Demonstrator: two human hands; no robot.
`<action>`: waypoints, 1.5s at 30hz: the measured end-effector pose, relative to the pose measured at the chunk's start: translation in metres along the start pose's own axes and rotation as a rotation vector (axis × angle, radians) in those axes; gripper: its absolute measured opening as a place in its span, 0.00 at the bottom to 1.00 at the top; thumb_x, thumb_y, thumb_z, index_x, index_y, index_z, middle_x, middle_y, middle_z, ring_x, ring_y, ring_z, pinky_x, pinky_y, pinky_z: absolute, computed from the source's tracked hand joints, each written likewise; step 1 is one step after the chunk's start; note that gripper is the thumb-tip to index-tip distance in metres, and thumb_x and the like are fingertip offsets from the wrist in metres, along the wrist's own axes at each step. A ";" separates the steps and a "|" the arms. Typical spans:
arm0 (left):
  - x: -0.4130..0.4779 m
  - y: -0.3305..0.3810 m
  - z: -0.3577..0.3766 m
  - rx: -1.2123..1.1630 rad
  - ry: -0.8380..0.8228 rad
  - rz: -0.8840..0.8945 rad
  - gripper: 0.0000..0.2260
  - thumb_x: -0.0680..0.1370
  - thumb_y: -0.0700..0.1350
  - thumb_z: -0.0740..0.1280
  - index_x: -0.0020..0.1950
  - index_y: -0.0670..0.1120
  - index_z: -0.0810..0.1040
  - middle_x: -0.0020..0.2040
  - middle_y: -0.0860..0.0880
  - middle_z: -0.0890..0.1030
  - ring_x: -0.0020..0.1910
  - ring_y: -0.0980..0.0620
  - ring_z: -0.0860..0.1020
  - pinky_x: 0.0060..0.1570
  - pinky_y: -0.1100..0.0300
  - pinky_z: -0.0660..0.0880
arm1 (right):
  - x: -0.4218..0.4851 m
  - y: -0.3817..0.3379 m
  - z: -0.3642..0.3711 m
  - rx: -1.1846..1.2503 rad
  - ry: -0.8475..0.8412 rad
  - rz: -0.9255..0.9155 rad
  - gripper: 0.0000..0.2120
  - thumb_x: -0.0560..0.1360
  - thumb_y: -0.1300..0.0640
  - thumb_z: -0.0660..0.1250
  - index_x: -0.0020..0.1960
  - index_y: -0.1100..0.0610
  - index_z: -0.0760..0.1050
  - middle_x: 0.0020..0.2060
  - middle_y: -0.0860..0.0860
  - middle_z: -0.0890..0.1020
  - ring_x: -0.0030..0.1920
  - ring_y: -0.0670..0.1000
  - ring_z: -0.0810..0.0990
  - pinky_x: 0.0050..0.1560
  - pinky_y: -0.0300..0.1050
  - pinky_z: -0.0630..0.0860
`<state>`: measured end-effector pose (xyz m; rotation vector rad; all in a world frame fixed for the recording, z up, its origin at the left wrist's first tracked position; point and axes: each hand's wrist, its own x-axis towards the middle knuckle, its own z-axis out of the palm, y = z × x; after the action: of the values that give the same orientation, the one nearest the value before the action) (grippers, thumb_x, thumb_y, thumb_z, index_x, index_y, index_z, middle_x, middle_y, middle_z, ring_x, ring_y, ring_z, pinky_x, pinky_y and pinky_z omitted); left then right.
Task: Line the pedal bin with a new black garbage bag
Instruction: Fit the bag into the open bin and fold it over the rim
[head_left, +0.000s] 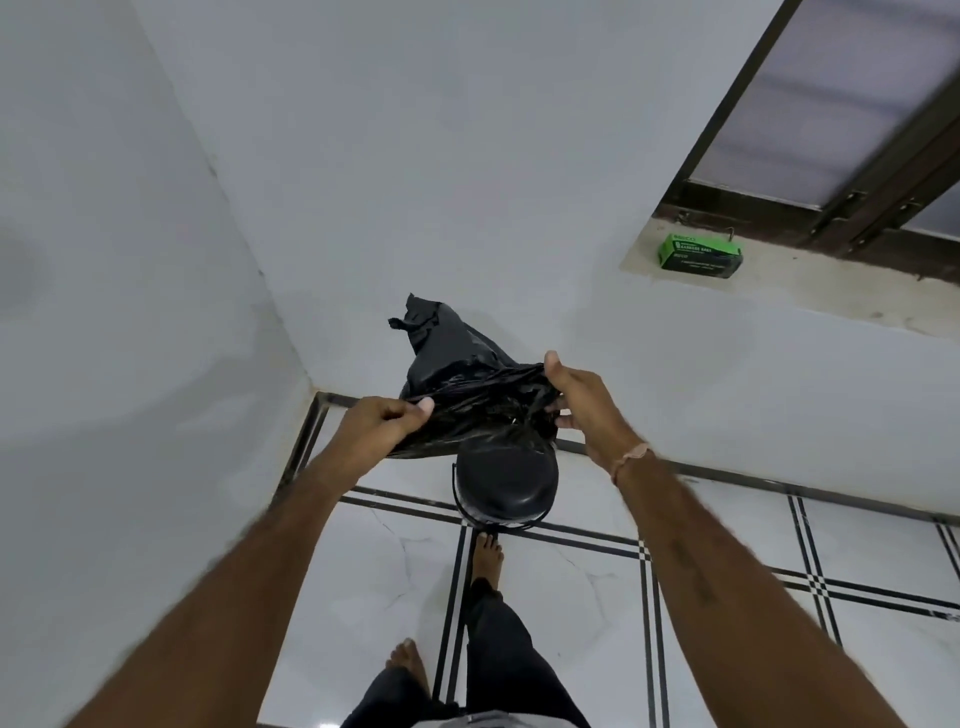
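Standing barefoot on the near side of the pedal bin (506, 488), I am planting my forward foot (487, 553) right at its base, where I am guessing the pedal sits, though it is hidden. Whether the lid is up I cannot tell from here. Above the bin, both my arms are reaching out. My left hand (384, 421) is pinching a gathered edge of the black garbage bag (457, 364) between thumb and curled fingers, and my right hand (582, 405) is gripping the opposite edge, thumb raised over the film and fingers tucked beneath. The bag is hanging in the air directly over the bin, stretched between my hands, its closed end billowing away beyond them. I am judging it nearly weightless, limp and slick, likely to slide or tear under a hard tug, so I am favouring a bunched fold at two opposite points of the mouth. Far beyond the bin, up to its right, a green box (698, 254) is sitting on the window ledge (831, 270).
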<state>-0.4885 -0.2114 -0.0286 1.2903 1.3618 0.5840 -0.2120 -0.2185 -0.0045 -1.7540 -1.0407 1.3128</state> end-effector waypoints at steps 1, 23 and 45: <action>0.004 -0.002 0.003 -0.032 0.001 -0.013 0.17 0.80 0.59 0.68 0.52 0.49 0.88 0.50 0.53 0.86 0.54 0.60 0.81 0.54 0.68 0.71 | 0.003 0.003 -0.001 -0.008 -0.005 0.018 0.30 0.81 0.32 0.60 0.58 0.57 0.85 0.50 0.52 0.88 0.48 0.51 0.82 0.52 0.46 0.77; 0.169 -0.225 0.198 -0.557 -0.091 -0.476 0.29 0.79 0.68 0.57 0.57 0.43 0.79 0.56 0.46 0.86 0.56 0.46 0.84 0.58 0.50 0.79 | 0.151 0.327 -0.027 0.217 -0.029 0.614 0.39 0.80 0.27 0.47 0.66 0.54 0.82 0.57 0.53 0.88 0.62 0.55 0.84 0.53 0.54 0.82; 0.337 -0.396 0.293 -0.083 0.128 -0.293 0.13 0.85 0.44 0.62 0.65 0.50 0.83 0.64 0.48 0.83 0.66 0.48 0.78 0.69 0.49 0.74 | 0.317 0.503 0.001 -0.101 0.294 0.243 0.14 0.81 0.49 0.66 0.60 0.53 0.85 0.50 0.52 0.88 0.54 0.55 0.86 0.60 0.58 0.83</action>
<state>-0.2908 -0.1123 -0.5825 0.9769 1.5810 0.5209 -0.0665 -0.1497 -0.5769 -2.1275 -0.7578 1.1124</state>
